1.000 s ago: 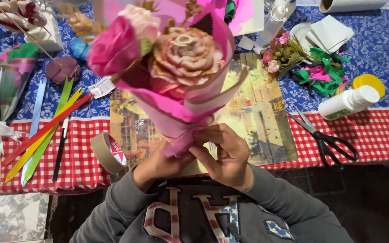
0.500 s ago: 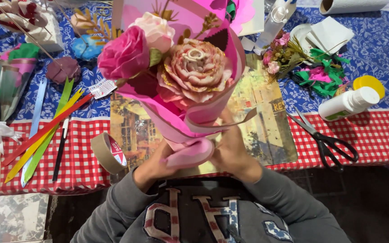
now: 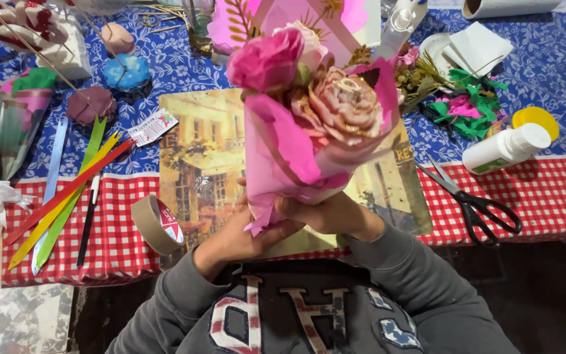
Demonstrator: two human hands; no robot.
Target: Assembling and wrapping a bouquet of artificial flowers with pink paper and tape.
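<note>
Centre frame: a bouquet (image 3: 309,124) of paper flowers, cone-shaped, wrapped in crinkled pink tissue over a paler satiny sheet, tapering to a pinched stem end at about 6 o'clock. Inside the wrap, a ruffled magenta rose at 11 o'clock, a cream bud behind it, and a broad peach rosette with gilt-edged petals at 2 o'clock. Left hand (image 3: 247,236) curled shut around the narrow base from 7 o'clock, fingers tucked under the loose tissue tail; right hand (image 3: 332,213) closed over the same base from 5 o'clock, thumb side up, the two hands touching. Exact finger grip partly hidden by the wrap, so possibly pinching rather than fully clasping. Under the bouquet, a glossy printed placemat (image 3: 201,164) on a red-and-white checked cloth (image 3: 545,190). At 9 o'clock, a roll of brown tape (image 3: 155,224) standing on edge, then flat coloured ribbon strips (image 3: 67,190) fanned out. At 3 o'clock, black-handled scissors (image 3: 473,200) lying open and a white glue bottle (image 3: 506,147) on its side by a yellow cap. Compared with half a second earlier: bouquet tilted more upright and shifted rightward, the magenta rose higher in view, hands drawn closer together at the base.
</note>
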